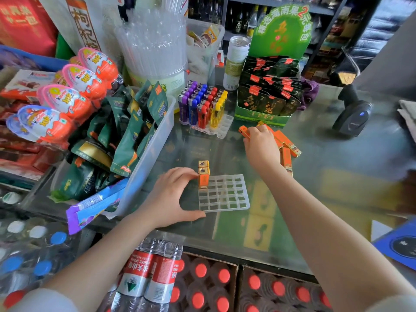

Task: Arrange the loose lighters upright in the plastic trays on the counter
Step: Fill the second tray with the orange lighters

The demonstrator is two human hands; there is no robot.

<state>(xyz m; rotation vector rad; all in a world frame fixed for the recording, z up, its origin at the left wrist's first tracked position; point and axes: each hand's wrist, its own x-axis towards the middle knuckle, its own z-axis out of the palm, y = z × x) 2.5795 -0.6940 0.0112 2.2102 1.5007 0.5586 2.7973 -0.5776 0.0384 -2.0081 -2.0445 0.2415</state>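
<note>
A clear plastic grid tray (pixel 227 199) lies on the glass counter, with two orange-and-gold lighters (pixel 203 175) standing upright in its far left corner. My left hand (pixel 171 197) rests at the tray's left edge, fingers spread, fingertips against the nearer upright lighter, thumb at the tray's front corner. My right hand (pixel 261 147) is over a pile of loose orange lighters (pixel 287 147) lying flat, and its fingers close on one orange lighter (pixel 244 131). A second tray (pixel 221 129) further back holds several purple, blue, red and yellow lighters upright.
A clear bin of green snack packets (pixel 135 140) stands left of the tray. A green display box of dark sachets (pixel 267 97), a can (pixel 236 61) and a cup of straws (pixel 155 52) stand behind. A barcode scanner (pixel 353 115) sits at the right.
</note>
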